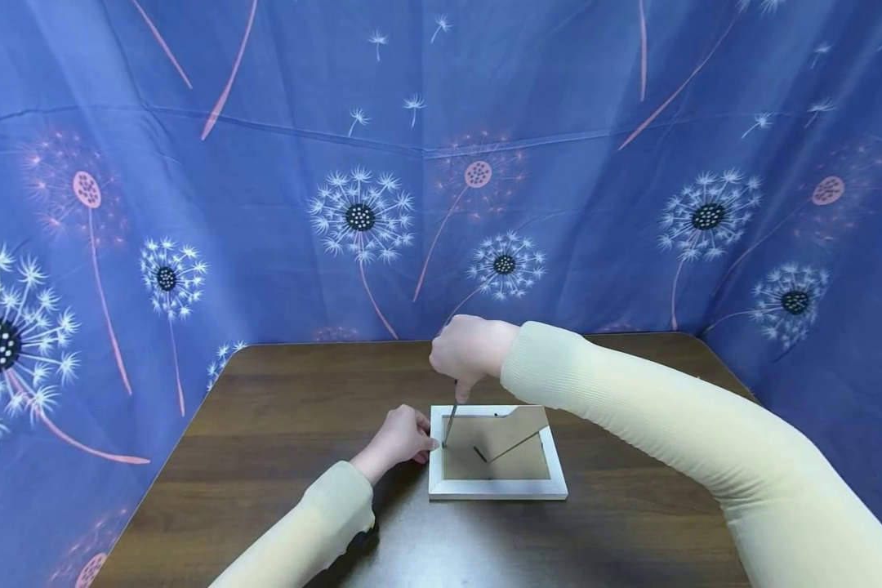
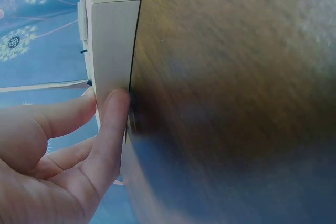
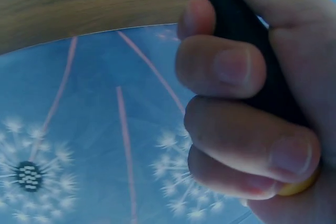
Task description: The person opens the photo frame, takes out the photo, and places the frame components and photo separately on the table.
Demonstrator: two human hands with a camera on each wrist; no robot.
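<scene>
A white picture frame (image 1: 498, 490) lies face down on the table, its brown backing board (image 1: 514, 465) showing with a folded-out flap. My left hand (image 1: 400, 437) holds the frame's left side; in the left wrist view the thumb (image 2: 73, 114) is at the upper edge and a finger (image 2: 111, 114) lies against the outer side wall. Above the frame, my right hand (image 1: 466, 351) grips a screwdriver (image 1: 450, 426), whose thin shaft slants down to the left inner edge. Its dark handle (image 3: 252, 40) with a yellow end sits inside the curled fingers in the right wrist view.
The brown wooden table (image 1: 279, 457) extends around the frame. Behind it hangs a blue curtain (image 1: 426, 229) with a dandelion print. Small dark tabs (image 2: 84, 51) stick out along the frame's back.
</scene>
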